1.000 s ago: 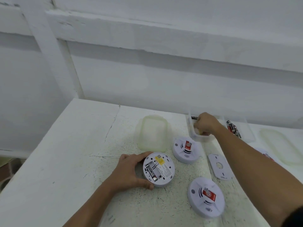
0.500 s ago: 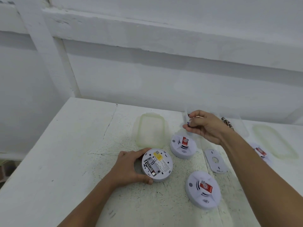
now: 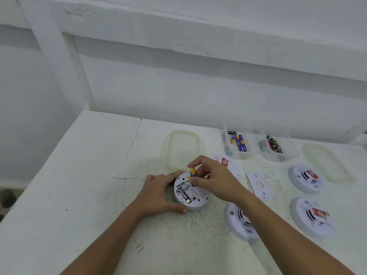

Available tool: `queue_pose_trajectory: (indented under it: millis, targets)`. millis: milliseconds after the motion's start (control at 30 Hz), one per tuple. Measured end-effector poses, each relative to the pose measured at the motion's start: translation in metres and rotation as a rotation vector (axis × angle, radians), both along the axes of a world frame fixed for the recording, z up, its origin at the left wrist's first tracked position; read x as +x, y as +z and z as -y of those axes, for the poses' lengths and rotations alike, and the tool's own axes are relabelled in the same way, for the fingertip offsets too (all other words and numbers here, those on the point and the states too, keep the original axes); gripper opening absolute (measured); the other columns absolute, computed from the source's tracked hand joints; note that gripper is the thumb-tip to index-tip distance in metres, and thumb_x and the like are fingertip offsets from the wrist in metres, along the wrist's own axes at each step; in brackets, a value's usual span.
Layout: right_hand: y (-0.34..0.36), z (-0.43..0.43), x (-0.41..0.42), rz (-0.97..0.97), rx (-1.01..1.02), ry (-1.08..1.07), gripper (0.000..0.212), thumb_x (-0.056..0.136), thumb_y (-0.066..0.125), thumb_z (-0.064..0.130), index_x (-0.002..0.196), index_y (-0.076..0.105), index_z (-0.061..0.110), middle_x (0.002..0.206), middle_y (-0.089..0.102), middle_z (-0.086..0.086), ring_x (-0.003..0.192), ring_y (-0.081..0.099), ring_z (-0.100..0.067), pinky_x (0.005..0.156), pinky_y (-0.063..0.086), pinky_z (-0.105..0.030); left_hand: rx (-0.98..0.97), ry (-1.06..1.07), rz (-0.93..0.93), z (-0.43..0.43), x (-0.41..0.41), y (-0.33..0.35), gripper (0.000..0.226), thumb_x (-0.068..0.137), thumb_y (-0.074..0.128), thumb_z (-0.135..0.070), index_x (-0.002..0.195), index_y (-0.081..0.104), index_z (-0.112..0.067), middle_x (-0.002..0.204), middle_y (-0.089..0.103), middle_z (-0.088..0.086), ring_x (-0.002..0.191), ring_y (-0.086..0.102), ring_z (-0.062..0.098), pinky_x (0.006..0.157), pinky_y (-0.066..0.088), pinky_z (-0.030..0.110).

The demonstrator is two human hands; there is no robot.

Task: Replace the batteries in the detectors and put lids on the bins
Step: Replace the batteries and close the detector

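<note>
At the lower centre of the frame, an upturned detector (image 3: 195, 197) is gripped at its rim by the left hand (image 3: 158, 193), fingers curled round it. Just above its open compartment, a blue-and-yellow battery (image 3: 192, 172) is pinched by the right hand (image 3: 215, 180). Toward the upper right, batteries are held in two clear bins, the nearer bin (image 3: 249, 153) and the farther bin (image 3: 289, 155).

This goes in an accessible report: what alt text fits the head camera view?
A person's right hand pinches a blue and yellow battery over the open detector, which the left hand grips on a white table. Lidless battery bins stand behind; other detectors lie to the right.
</note>
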State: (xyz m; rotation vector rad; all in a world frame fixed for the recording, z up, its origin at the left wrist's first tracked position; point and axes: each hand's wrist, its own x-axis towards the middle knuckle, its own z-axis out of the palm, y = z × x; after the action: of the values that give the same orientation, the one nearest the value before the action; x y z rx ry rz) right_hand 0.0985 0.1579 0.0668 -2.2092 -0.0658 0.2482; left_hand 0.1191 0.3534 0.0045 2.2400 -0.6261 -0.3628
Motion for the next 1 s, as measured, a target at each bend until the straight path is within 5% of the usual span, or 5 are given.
queue_pose_trajectory:
  millis: [200,333,467,1000]
  targets:
    - [-0.008,-0.012,-0.01,0.129,-0.102,0.046,0.024,0.082,0.07,0.023,0.104,0.061,0.025,0.08,0.063,0.005,0.077,0.058,-0.007,0.067,0.043,-0.021,0.005,-0.004,0.022,0.0,0.001,-0.005,0.098,0.039,0.072,-0.079,0.125,0.025,-0.069,0.109,0.058,-0.026,0.104,0.034,-0.016,0.093,0.017,0.013]
    - [-0.013,-0.014,-0.011,0.173,-0.121,0.102,0.02,0.082,0.069,0.019,0.102,0.063,0.017,0.086,0.064,0.002,0.082,0.054,-0.007,0.074,0.043,-0.024,-0.021,0.001,0.052,0.002,-0.001,-0.002,0.088,0.042,0.071,-0.077,0.12,0.031,-0.068,0.1,0.055,-0.035,0.1,0.031,-0.026,0.092,0.021,0.015]
    - [-0.02,-0.014,-0.011,0.183,-0.187,0.105,0.026,0.081,0.071,0.022,0.105,0.064,0.026,0.104,0.064,0.01,0.098,0.05,-0.009,0.084,0.041,-0.021,-0.027,0.001,0.084,0.002,-0.003,0.002,0.079,0.046,0.07,-0.077,0.113,0.028,-0.074,0.096,0.053,-0.038,0.101,0.033,-0.025,0.09,0.021,0.013]
    - [-0.014,-0.013,-0.002,0.061,-0.169,0.108,0.013,0.09,0.062,0.017,0.097,0.072,0.019,0.098,0.061,0.0,0.092,0.057,-0.009,0.083,0.046,-0.024,0.0,-0.017,0.162,0.0,-0.004,-0.007,0.084,0.059,0.054,-0.085,0.133,0.036,-0.049,0.1,0.055,-0.032,0.099,0.046,-0.008,0.093,0.018,0.016]
